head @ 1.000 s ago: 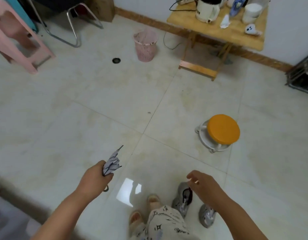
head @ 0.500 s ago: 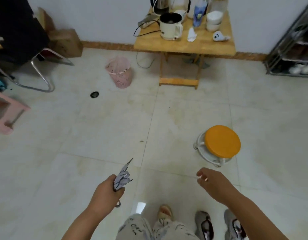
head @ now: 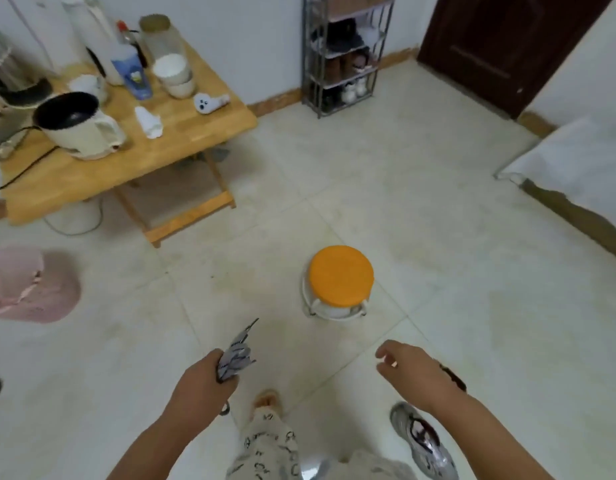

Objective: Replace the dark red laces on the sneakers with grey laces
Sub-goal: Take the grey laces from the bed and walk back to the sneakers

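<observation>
Evidently I'm between steps, standing on the tiled floor [head: 438, 237] with nothing threaded yet; my left hand [head: 199, 386] is curled tight round a bunched bundle of grey laces [head: 235, 356], its ends poking up past the knuckles; my right hand [head: 410, 370] hangs loose and half-curled, gripping nothing as far as I can see; one sneaker [head: 424, 441] lies on the floor just below that right wrist, something dark showing at its tongue, though I can't tell whether that is a red lace; an orange stool [head: 339, 275] stands ahead, apart from both hands; a low table [head: 182, 133] sits off to the left; next, I judge, I should settle by the stool, bring the sneaker up, and free a lace end.
</observation>
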The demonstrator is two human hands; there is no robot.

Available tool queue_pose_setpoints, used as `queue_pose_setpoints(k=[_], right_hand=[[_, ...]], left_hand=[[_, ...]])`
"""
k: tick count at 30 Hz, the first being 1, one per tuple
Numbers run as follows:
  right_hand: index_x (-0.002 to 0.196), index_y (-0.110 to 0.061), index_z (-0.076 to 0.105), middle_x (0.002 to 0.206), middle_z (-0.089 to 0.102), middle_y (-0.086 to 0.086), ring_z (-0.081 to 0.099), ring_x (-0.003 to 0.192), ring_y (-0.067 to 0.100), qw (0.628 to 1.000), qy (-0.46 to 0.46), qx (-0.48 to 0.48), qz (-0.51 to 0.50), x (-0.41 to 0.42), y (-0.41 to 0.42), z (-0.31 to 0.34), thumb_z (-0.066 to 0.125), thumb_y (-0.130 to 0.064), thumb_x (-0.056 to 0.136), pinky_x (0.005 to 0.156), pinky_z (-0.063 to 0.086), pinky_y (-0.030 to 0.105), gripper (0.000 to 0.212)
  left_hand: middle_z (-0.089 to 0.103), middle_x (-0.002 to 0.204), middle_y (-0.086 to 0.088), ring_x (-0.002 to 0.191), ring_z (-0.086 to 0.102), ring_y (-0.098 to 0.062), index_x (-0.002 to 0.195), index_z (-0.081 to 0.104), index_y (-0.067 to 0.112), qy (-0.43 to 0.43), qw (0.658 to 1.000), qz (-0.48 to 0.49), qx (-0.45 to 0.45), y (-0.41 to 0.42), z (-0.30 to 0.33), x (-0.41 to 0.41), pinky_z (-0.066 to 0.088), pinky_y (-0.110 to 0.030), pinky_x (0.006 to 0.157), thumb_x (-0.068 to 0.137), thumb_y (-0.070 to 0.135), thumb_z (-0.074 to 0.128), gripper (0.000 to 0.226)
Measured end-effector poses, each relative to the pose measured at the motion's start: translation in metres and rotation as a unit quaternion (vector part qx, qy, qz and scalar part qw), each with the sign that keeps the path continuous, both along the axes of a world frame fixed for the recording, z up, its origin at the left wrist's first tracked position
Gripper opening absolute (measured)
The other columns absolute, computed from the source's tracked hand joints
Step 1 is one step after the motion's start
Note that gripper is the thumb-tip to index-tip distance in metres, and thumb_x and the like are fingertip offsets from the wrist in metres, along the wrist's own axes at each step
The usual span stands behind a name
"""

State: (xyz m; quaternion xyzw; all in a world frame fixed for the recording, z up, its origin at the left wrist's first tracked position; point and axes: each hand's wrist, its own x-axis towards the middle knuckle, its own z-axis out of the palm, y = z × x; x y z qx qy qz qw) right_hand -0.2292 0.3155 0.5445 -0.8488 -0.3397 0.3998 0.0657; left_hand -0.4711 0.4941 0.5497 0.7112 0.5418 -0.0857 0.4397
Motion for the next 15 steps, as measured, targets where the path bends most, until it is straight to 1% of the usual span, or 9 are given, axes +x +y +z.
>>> queue_pose_setpoints(k=[2,3,5,7,9,11,13,15], right_hand=[[0.121,-0.018,0.052,0.117,0.058,0.002,0.052,0.092,0.013,0.999,0.005,0.005,-0.051,-0.007,0.007,0.003,0.045,-0.029,0.096,0.076,0.04,0.022,0.027],[0.121,-0.018,0.052,0.117,0.059,0.002,0.053,0.093,0.014,0.997,0.009,0.008,-0.071,-0.011,0.01,0.003,0.045,-0.029,0.096,0.076,0.04,0.022,0.028],[0.121,-0.019,0.052,0.117,0.058,0.001,0.055,0.097,0.015,0.994,0.018,0.013,-0.11,-0.019,0.016,0.005,0.045,-0.028,0.096,0.076,0.04,0.022,0.028],[0.121,-0.02,0.053,0.117,0.058,0.001,0.054,0.094,0.013,0.988,0.024,0.016,-0.15,-0.023,0.017,0.007,0.045,-0.028,0.096,0.079,0.041,0.023,0.028],[0.121,-0.02,0.053,0.118,0.058,0.001,0.053,0.093,0.013,0.982,0.025,0.012,-0.185,-0.022,0.011,0.009,0.045,-0.028,0.096,0.082,0.042,0.023,0.028],[0.121,-0.02,0.052,0.118,0.058,0.001,0.054,0.098,0.015,0.975,0.028,0.001,-0.222,-0.017,0.0,0.01,0.044,-0.028,0.096,0.082,0.041,0.023,0.028],[0.117,-0.021,0.054,0.115,0.06,0.001,0.056,0.102,0.016,0.966,0.024,-0.002,-0.258,-0.008,-0.015,0.009,0.044,-0.028,0.096,0.079,0.04,0.022,0.024],[0.109,-0.022,0.055,0.11,0.061,0.0,0.057,0.1,0.017,0.954,0.019,0.0,-0.298,0.003,-0.032,0.007,0.044,-0.027,0.096,0.075,0.04,0.022,0.019]], left_hand=[[0.043,0.061,-0.003,0.048,0.036,-0.013,0.075,0.043,0.01,0.001,0.998,-0.064,0.009,0.033,0.006,0.022,0.031,-0.018,0.042,0.088,0.008,0.053,0.017],[0.043,0.06,-0.002,0.046,0.037,-0.012,0.074,0.042,0.012,0.005,0.995,-0.098,0.016,0.048,0.007,0.033,0.03,-0.015,0.04,0.088,0.009,0.053,0.018],[0.044,0.059,0.0,0.046,0.041,-0.01,0.074,0.04,0.015,0.016,0.984,-0.172,0.033,0.071,0.009,0.056,0.03,-0.014,0.041,0.089,0.011,0.053,0.021],[0.046,0.059,0.0,0.046,0.044,-0.008,0.074,0.04,0.016,0.017,0.972,-0.229,0.042,0.083,0.01,0.082,0.03,-0.014,0.042,0.09,0.013,0.053,0.02],[0.046,0.059,0.0,0.045,0.044,-0.007,0.073,0.039,0.016,0.007,0.963,-0.267,0.038,0.085,0.008,0.108,0.029,-0.014,0.043,0.09,0.013,0.053,0.022],[0.043,0.058,0.0,0.044,0.042,-0.007,0.071,0.038,0.017,-0.002,0.952,-0.305,0.028,0.078,0.005,0.134,0.028,-0.014,0.043,0.09,0.012,0.053,0.024],[0.043,0.06,-0.001,0.045,0.042,-0.009,0.072,0.037,0.016,-0.005,0.939,-0.343,0.004,0.066,-0.001,0.16,0.03,-0.014,0.042,0.09,0.011,0.053,0.024],[0.045,0.063,-0.003,0.049,0.045,-0.014,0.074,0.039,0.017,-0.011,0.924,-0.382,-0.009,0.051,-0.006,0.186,0.032,-0.016,0.043,0.09,0.013,0.053,0.022]])
